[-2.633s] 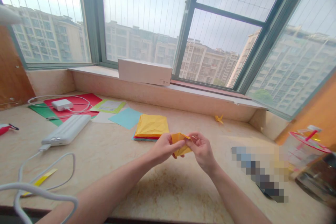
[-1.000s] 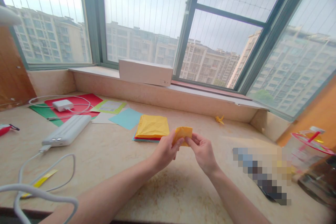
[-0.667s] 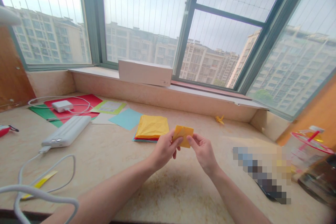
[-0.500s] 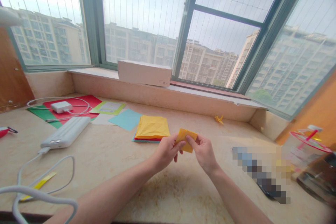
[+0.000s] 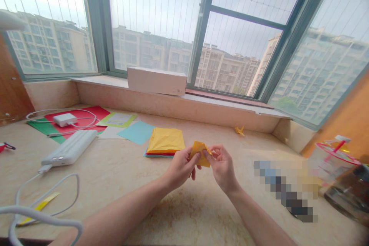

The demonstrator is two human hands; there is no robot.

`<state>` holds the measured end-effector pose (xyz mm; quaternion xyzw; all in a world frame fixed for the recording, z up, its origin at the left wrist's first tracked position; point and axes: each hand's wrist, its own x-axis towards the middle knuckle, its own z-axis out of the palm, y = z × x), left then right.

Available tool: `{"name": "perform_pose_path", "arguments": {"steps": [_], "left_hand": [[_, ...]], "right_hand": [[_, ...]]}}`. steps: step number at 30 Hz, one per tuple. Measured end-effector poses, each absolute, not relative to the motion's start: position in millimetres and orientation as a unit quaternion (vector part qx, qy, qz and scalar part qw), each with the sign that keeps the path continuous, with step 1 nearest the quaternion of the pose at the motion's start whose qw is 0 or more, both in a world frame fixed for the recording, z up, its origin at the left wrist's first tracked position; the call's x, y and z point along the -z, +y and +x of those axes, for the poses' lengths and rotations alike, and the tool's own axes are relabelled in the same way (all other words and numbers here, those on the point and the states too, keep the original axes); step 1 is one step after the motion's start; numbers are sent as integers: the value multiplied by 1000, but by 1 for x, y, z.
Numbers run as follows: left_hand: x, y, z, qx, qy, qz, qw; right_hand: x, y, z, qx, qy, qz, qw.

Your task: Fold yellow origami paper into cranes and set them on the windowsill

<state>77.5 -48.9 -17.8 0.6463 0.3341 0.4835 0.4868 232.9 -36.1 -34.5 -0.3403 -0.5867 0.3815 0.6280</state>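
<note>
A small folded piece of yellow paper [image 5: 198,148] is held up above the counter between both hands. My left hand [image 5: 182,166] pinches its left side, thumb in front and fingers behind. On the opposite edge, my right hand [image 5: 224,165] grips with thumb and fingertips, and the upper right corner of the paper bends up there. Just behind my left hand lies a stack of coloured paper [image 5: 166,140], with yellow sheets on top and red and blue edges below. Beyond my right hand, a small yellow folded paper figure [image 5: 239,131] rests near the back wall.
On the left lie a white power bank [image 5: 70,147] with cables, a white charger [image 5: 65,119], a red sheet [image 5: 93,113], a blue sheet [image 5: 137,132] and a yellow strip [image 5: 40,208]. A clear cup [image 5: 331,161] stands right. A white box [image 5: 156,81] sits on the sill.
The fingers of my right hand have shifted and lifted at the paper's right edge, and its upper right corner now bends up. My left hand keeps its grip.
</note>
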Motion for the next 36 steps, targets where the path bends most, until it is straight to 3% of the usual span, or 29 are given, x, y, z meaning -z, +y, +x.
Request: {"name": "perform_pose_path", "arguments": {"steps": [9,21,36], "left_hand": [[11,-50,76,-515,325,595,524],[11,-40,71,-597,357,577,428],[10,-41,69,-550,374,587,461]], "right_hand": [[31,-43,231,-324,-643,-322,615],[29,-45,237,-319,-699,-307,562],[23,-48,244,-264,-736,-321,534]]}}
